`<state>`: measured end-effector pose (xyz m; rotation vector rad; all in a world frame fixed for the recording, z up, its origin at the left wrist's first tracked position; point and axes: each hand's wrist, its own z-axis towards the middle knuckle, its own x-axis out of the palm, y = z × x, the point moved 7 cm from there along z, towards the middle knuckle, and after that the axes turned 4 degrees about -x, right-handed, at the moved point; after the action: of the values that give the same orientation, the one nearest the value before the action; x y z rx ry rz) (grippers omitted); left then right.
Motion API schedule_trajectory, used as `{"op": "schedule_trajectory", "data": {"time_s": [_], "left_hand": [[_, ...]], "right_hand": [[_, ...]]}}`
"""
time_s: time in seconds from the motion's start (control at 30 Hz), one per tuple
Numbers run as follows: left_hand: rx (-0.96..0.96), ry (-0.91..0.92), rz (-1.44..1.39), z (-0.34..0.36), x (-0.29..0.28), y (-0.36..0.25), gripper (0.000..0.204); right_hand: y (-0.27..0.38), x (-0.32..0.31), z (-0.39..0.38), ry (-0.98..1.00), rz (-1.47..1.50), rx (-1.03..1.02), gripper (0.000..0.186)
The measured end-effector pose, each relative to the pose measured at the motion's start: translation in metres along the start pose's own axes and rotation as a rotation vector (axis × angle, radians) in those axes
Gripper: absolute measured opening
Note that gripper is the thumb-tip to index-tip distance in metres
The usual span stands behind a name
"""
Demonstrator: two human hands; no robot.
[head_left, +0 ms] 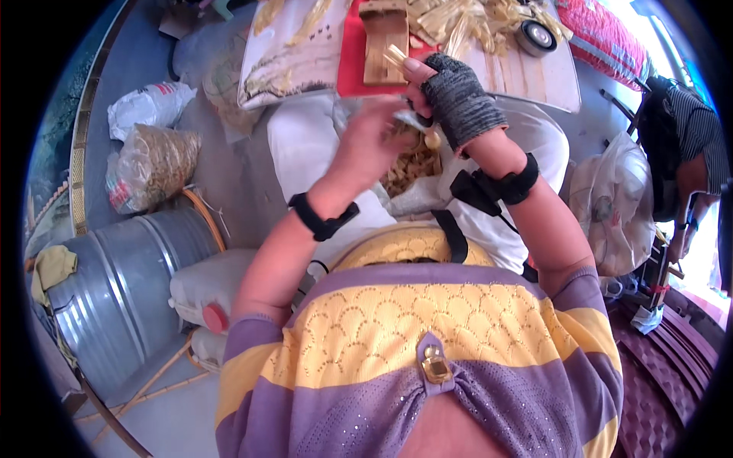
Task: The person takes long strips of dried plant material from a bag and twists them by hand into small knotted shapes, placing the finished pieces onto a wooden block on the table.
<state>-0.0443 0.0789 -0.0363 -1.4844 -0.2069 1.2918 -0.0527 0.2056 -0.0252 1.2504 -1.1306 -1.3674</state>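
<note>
My right hand point(450, 95), in a grey fingerless glove, is closed with pale yellowish strips point(395, 57) poking up between its fingers. A silvery object point(412, 118) shows blurred just below those fingers; I cannot make out what it is. My left hand point(366, 137) is beside it, its fingers smeared by motion. Both are above an open white sack point(408, 172) of light brown pieces between my legs. In front, a wooden block point(382, 72) rests on a red mat point(351, 80) on a pale board point(282, 69), with more strips and a black roll point(534, 38).
At left stand a white bag point(151, 111), a bulging clear sack point(153, 168), a metal drum point(134, 290) and jerrycans point(210, 294). At right are a red sack point(592, 38), a hanging plastic bag point(611, 206), another person's arm point(695, 183) and maroon panels point(657, 366).
</note>
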Motion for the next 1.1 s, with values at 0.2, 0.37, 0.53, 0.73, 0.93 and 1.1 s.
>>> {"op": "schedule_trajectory", "data": {"time_s": [0.2,0.37,0.53,0.73,0.93,1.1], "left_hand": [[-0.223,0.500,-0.260,-0.025,0.104,0.056,0.023],[-0.087,0.474,-0.099,-0.022,0.120,0.061,0.025],[-0.294,0.513,0.000,-0.017,0.085,0.065,0.024],[-0.355,0.036,-0.556,-0.028,-0.066,0.051,0.022],[-0.142,-0.177,-0.345,-0.021,-0.145,-0.020,0.022],[-0.170,0.115,0.098,-0.024,-0.043,0.020,0.023]], "right_hand": [[0.065,-0.010,-0.052,-0.032,0.857,0.103,0.019],[0.141,-0.068,-0.099,0.010,0.830,-0.381,0.039],[0.161,-0.110,-0.104,-0.630,0.355,-0.468,0.020],[0.133,-0.085,-0.078,-0.025,0.892,-0.309,0.021],[0.074,-0.035,-0.054,-0.107,0.688,-0.043,0.024],[0.047,-0.013,-0.053,-0.338,-0.067,-0.255,0.014]]}}
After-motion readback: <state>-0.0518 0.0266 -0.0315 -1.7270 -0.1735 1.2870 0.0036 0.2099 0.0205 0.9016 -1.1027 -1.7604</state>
